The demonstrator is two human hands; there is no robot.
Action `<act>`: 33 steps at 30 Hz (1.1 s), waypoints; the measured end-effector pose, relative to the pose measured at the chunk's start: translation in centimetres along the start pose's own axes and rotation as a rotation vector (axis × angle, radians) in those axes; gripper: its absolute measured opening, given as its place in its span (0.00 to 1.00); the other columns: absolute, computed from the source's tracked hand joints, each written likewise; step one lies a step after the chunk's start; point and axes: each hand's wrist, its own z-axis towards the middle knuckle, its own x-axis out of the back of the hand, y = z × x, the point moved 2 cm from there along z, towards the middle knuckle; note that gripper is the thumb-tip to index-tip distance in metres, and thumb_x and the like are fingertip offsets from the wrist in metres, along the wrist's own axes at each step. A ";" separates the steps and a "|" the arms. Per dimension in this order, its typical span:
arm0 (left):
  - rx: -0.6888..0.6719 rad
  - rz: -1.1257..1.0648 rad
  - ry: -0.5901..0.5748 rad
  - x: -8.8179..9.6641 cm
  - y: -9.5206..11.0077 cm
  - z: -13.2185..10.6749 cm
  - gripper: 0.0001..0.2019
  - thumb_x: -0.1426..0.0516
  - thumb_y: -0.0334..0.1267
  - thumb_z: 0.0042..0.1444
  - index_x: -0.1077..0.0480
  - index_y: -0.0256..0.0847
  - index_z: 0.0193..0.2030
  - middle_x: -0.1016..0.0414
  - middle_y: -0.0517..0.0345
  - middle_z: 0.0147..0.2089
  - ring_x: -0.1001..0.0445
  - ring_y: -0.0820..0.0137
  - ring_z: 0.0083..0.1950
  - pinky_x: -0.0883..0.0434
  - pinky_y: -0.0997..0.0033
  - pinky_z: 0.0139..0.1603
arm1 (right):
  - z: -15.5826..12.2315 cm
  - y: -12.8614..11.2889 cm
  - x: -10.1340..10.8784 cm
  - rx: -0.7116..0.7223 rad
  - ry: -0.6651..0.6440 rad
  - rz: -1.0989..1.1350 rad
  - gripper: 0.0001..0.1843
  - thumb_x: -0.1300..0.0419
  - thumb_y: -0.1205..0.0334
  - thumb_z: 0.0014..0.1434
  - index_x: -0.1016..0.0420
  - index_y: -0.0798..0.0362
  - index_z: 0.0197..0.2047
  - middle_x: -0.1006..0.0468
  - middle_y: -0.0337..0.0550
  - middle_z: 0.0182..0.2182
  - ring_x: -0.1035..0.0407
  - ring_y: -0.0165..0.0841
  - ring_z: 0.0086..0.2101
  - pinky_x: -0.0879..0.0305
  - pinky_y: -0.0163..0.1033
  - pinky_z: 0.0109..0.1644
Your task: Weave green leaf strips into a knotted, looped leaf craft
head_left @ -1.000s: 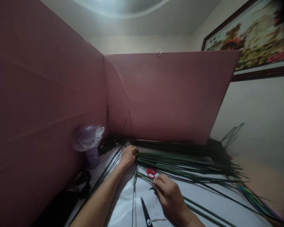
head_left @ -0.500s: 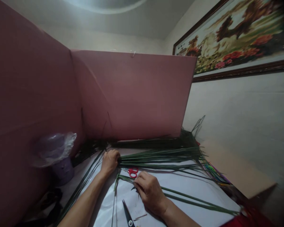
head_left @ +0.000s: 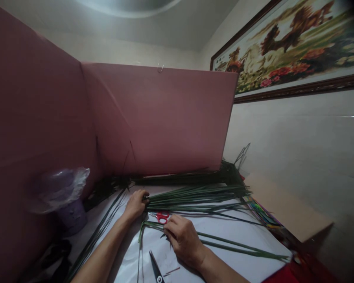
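Observation:
Fingers curled, my left hand (head_left: 137,202) is closed over the left end of a bundle of long green leaf strips (head_left: 191,196); the fingertips are partly hidden. Closer to me, my right hand (head_left: 183,237) pinches a few separate green strips (head_left: 233,247), which run on past it to the right. Their left end (head_left: 146,225) bends down towards me. Between my hands lie small scissors with red handles (head_left: 162,217), touching neither hand as far as I can see. Dark-bladed scissors (head_left: 155,267) rest near the front edge of view.
Pink panels (head_left: 159,122) stand behind and to the left. More dark green strips (head_left: 183,180) lie along the back panel. A purple container with clear plastic (head_left: 72,214) is at the left. Brown cardboard (head_left: 286,204) lies right of the white table surface (head_left: 224,228).
The view has shifted slightly, so everything sits a little further left. My left fingers look a bit more extended at the bundle's end. My right hand keeps its pinch.

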 end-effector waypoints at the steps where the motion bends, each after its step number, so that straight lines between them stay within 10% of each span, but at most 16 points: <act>1: 0.004 0.001 -0.008 0.1 0.0 0.0 0.11 0.44 0.31 0.50 0.29 0.38 0.41 0.28 0.53 0.43 0.33 0.67 0.46 0.40 0.72 0.46 | 0.0 0.0 0.0 0.001 0.000 0.001 0.06 0.46 0.69 0.58 0.31 0.53 0.30 0.29 0.40 0.31 0.38 0.30 0.33 0.45 0.34 0.37; 18: -0.227 0.192 0.079 0.7 1.6 -0.9 0.05 0.44 0.33 0.51 0.27 0.44 0.32 0.30 0.57 0.38 0.35 0.66 0.45 0.43 0.67 0.43 | 0.0 -0.1 0.2 -0.006 -0.023 0.021 0.06 0.46 0.70 0.58 0.30 0.53 0.31 0.29 0.40 0.31 0.38 0.30 0.34 0.45 0.34 0.37; 33: -0.130 0.264 0.082 0.0 2.0 -0.8 0.04 0.45 0.32 0.53 0.31 0.40 0.36 0.31 0.55 0.42 0.36 0.66 0.46 0.43 0.67 0.44 | -0.1 -0.1 0.2 -0.023 -0.032 0.044 0.07 0.47 0.70 0.59 0.29 0.53 0.32 0.29 0.42 0.32 0.37 0.31 0.34 0.44 0.34 0.38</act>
